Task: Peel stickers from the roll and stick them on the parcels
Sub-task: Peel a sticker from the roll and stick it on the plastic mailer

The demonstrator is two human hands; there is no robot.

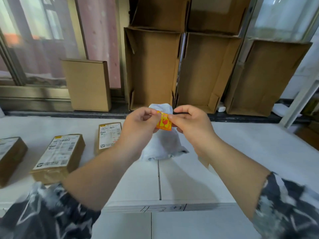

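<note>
At the far left edge a brown parcel (9, 155) is cut off by the frame, its white label only partly visible. Right of it lies a second parcel (59, 156) with a white shipping label on top, its long axis running from lower left toward upper right, and further right a third parcel (107, 137) lies nearly straight up the picture, its right side hidden behind the left forearm. All three rest on the white table (241, 144). In the centre of the frame the left hand (139, 124) pinches the left edge of an orange and yellow sticker (164, 122), and the right hand (191, 123) pinches its upper right corner with thumb and forefinger; the sticker is held above the table, roughly square, its printed face toward the camera and tilted slightly clockwise. The print is too blurred to read. Below and behind the hands is a white soft package (162, 145), mostly covered by them. Along the top, open cardboard boxes (151, 66) stand on end with nothing visible inside. Patterned dark sleeves (284, 204) fill the lower corners.
</note>
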